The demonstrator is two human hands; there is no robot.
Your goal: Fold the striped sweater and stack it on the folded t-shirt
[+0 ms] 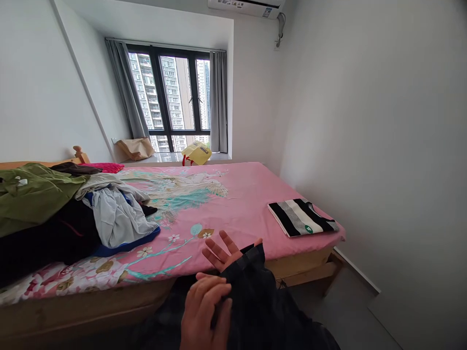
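My right hand (223, 253) reaches over the near edge of the bed, its fingers spread and nothing in it. A loose dark sleeve (255, 291) covers that arm up to the wrist. Lower down, my left hand (205, 308) is beside the sleeve with bent fingers; thumb and fingertips come together at the dark cloth. On the right corner of the bed lies a folded black, white and grey striped shirt (302, 217), with a green round mark. Neither hand touches it.
A pile of clothes, with a green garment (36, 194) and a light grey one (118, 218), covers the left of the pink flowered bedsheet (248, 194). A brown paper bag (135, 148) and a yellow bag (199, 153) stand by the window. A wall (383, 146) bounds the right.
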